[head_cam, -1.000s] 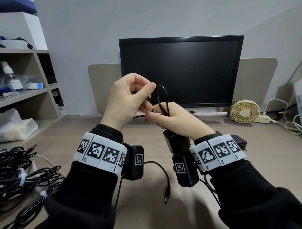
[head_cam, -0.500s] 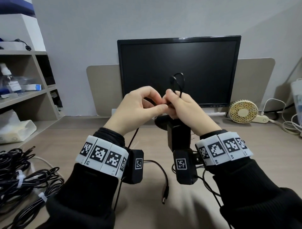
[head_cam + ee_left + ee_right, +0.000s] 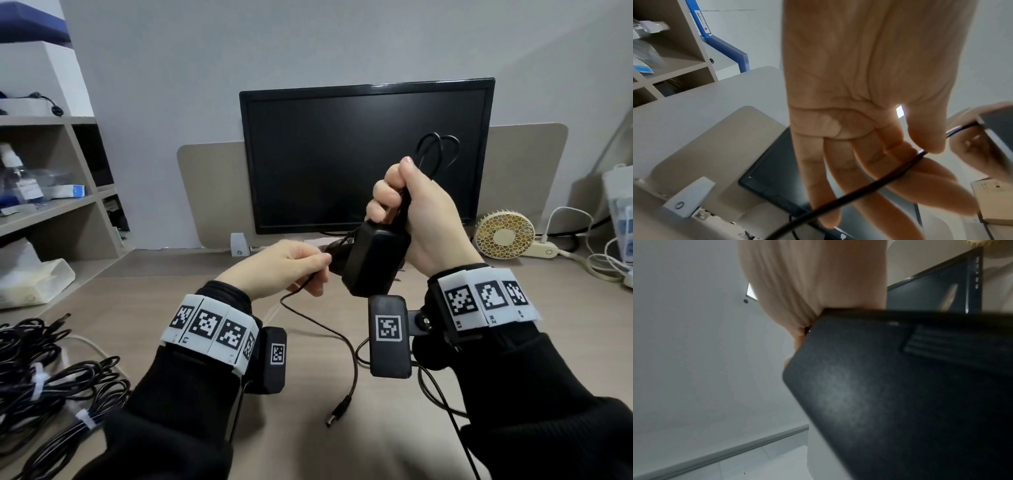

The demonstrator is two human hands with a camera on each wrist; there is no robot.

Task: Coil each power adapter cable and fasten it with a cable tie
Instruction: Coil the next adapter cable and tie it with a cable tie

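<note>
— Cable [image 3: 346, 346]: where now?
— Partly gathered in the right hand [image 3: 424, 222], raised before the monitor [image 3: 366, 161]. Loops [image 3: 438, 154] sticking up above the thumb, fingers curled tight round the strands. Adapter [image 3: 375, 262] hanging just under that fist, filling most of the right wrist view [image 3: 900, 394].
— And the left hand [image 3: 284, 270]?
— Lower and left of the adapter, pinching the cable between thumb and forefinger; in the left wrist view [image 3: 869, 97] the other fingers [image 3: 838, 178] nearly straight, cable [image 3: 859, 186] crossing them.
— Loose end?
— Drooping from the left hand to the desk [image 3: 171, 308], curving toward the near edge, plug [image 3: 337, 413] lying between the wrists.
— Anything else?
— Tied bundles [image 3: 41, 377] at near left, white ties [image 3: 37, 380] round them. Fan [image 3: 505, 236] far right, beside the monitor. Shelves [image 3: 51, 164] at far left.
</note>
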